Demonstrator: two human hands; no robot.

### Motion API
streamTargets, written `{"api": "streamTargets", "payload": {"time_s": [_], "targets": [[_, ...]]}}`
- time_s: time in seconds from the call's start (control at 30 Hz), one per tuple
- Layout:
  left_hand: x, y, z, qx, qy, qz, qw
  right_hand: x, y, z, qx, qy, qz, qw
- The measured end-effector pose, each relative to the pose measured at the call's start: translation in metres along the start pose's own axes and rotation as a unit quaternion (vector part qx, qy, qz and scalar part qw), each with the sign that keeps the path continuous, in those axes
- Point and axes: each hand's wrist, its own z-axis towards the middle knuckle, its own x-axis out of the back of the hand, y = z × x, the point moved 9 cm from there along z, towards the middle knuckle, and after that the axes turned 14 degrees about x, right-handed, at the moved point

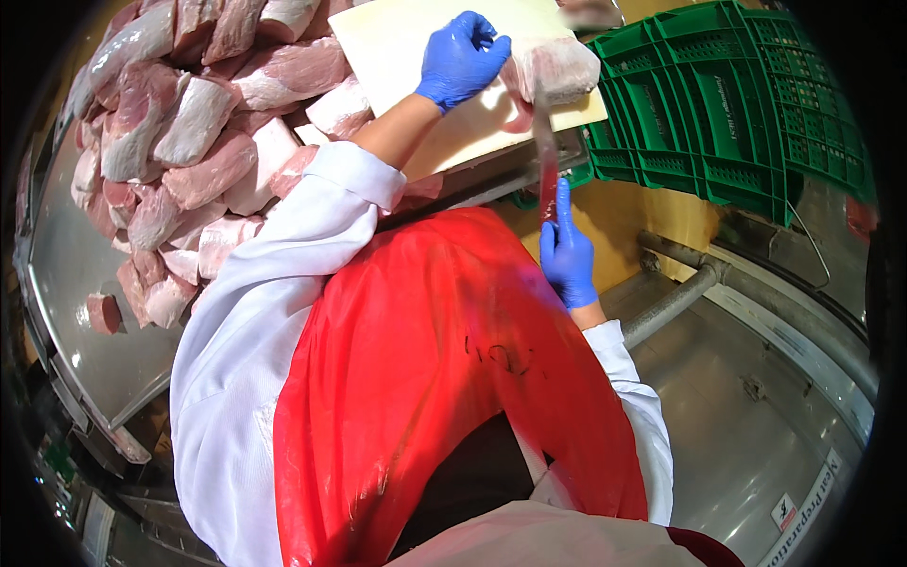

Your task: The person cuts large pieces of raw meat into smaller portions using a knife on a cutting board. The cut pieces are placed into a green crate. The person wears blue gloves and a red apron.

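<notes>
My left hand (461,61), in a blue glove, is over the white cutting board (373,42) with its fingers curled; whatever they may hold is hidden. Just right of it lies a pale pink piece of meat (569,74) at the board's right edge. My right hand (567,250), also gloved in blue, grips a knife (548,175) with its index finger extended along it; the blade reaches up to that meat. A large heap of raw meat pieces (203,170) lies left of and beside the board.
Green plastic crates (699,113) stand to the right of the board. A steel table (71,283) bears the heap on the left. Below the crates are a metal rail (685,298) and steel surfaces (727,397). My red apron (397,359) fills the lower middle.
</notes>
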Motion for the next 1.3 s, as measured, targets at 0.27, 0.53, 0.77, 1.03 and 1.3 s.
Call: {"api": "streamTargets", "payload": {"time_s": [0.27, 0.53, 0.77, 1.03, 1.3], "targets": [[-0.043, -0.017, -0.008, 0.056, -0.062, 0.001, 0.996, 0.048, -0.009, 0.094, 0.056, 0.219, 0.013, 0.974], [-0.037, -0.029, 0.000, 0.061, -0.069, -0.046, 0.995, 0.004, -0.034, 0.156, 0.071, 0.119, -0.061, 0.988], [-0.020, -0.050, 0.012, 0.073, -0.054, -0.005, 0.996, -0.023, -0.046, 0.063, -0.007, -0.025, -0.180, 0.983], [-0.003, -0.054, 0.035, 0.047, -0.031, 0.034, 0.998, 0.007, -0.049, 0.037, 0.036, 0.026, -0.085, 0.995], [-0.009, -0.058, 0.036, 0.020, -0.062, 0.003, 0.998, -0.002, -0.041, 0.229, 0.011, 0.100, -0.190, 0.977]]}}
